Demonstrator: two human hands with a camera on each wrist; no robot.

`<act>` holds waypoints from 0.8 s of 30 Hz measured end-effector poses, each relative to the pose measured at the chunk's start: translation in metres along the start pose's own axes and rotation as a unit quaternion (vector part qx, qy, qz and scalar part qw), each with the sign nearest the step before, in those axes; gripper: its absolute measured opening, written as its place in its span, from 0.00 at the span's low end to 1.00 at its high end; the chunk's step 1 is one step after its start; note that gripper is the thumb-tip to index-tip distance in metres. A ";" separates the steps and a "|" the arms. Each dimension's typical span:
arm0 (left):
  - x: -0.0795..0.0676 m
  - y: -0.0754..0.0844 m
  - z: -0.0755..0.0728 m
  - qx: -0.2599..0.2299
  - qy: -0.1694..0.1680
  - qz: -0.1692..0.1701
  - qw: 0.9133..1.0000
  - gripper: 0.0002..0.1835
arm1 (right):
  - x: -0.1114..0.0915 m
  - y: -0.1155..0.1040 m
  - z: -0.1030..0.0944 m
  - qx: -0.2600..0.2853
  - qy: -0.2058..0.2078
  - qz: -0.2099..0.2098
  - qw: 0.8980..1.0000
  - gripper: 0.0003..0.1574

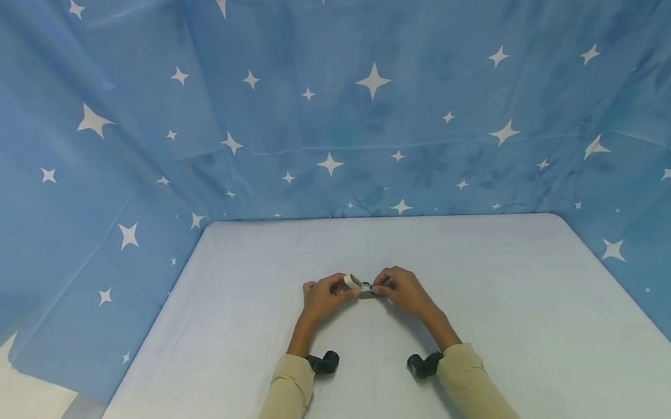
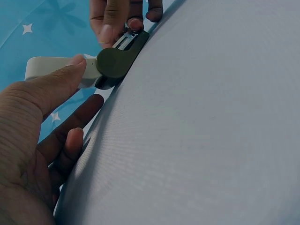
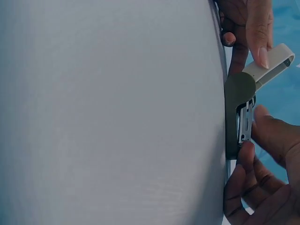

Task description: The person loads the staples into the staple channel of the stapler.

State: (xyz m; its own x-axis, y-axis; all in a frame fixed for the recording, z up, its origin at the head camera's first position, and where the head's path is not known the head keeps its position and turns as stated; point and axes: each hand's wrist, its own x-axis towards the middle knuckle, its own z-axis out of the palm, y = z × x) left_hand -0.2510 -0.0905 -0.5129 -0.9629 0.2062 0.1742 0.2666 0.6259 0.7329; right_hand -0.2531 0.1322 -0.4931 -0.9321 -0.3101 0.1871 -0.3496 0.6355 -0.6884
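A small stapler (image 1: 362,287) lies opened out on the white table (image 1: 506,320), between my two hands. It has a dark green body (image 2: 117,58), a white lid (image 2: 51,68) swung up and a metal staple channel (image 3: 245,124) laid bare. My left hand (image 1: 338,290) holds the white lid (image 3: 273,64), thumb on top. My right hand (image 1: 382,289) pinches the front end of the metal channel between thumb and fingers (image 3: 246,154). The stapler's body rests on the table.
A blue cloth with white stars (image 1: 341,108) hangs behind the table and along both sides. Black wrist mounts (image 1: 327,363) (image 1: 421,364) sit at my cream sleeves. The table's left edge (image 1: 153,326) runs close to the cloth.
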 end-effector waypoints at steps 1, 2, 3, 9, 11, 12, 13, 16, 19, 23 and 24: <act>0.000 0.000 0.000 -0.002 0.001 0.000 1.000 0.16 | 0.000 0.000 0.000 -0.002 -0.001 0.007 1.000 0.03; 0.000 0.000 0.000 -0.003 0.002 0.001 1.000 0.16 | 0.001 0.000 0.000 -0.001 -0.002 0.016 1.000 0.04; 0.000 0.000 0.000 -0.003 0.003 0.001 1.000 0.16 | 0.002 -0.001 0.001 -0.002 -0.003 0.026 1.000 0.05; 0.000 0.000 0.000 0.000 0.006 -0.001 1.000 0.16 | 0.004 -0.004 0.002 -0.007 -0.005 0.075 0.997 0.07; 0.000 0.000 0.000 -0.002 0.007 -0.001 1.000 0.16 | 0.005 -0.005 0.002 -0.007 -0.005 0.084 0.996 0.06; 0.000 0.000 0.000 -0.002 0.008 -0.001 1.000 0.16 | 0.005 -0.006 0.002 -0.008 -0.005 0.087 0.996 0.06; 0.000 0.000 0.000 -0.003 0.009 0.000 1.000 0.16 | 0.005 -0.006 0.002 -0.006 -0.006 0.092 0.996 0.06; -0.001 0.000 0.000 -0.006 0.010 0.001 1.000 0.16 | 0.006 -0.006 0.002 0.001 -0.010 0.109 0.994 0.07; -0.001 0.001 0.000 -0.007 0.008 0.002 1.000 0.16 | 0.007 -0.006 0.002 0.010 -0.015 0.127 0.992 0.08; -0.002 0.001 0.000 0.003 0.006 0.005 1.000 0.17 | 0.008 -0.005 0.003 0.015 -0.018 0.139 0.990 0.08; -0.002 0.002 0.000 0.007 0.008 0.007 1.000 0.17 | 0.008 -0.005 0.003 0.017 -0.018 0.141 0.990 0.07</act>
State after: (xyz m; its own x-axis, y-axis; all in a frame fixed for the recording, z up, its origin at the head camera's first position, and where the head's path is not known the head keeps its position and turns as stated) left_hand -0.2485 -0.0900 -0.5120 -0.9596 0.2034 0.1942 0.2802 0.6341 0.7206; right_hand -0.2585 0.1246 -0.4906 -0.9878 -0.1500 -0.0411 -0.0721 0.6758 -0.7336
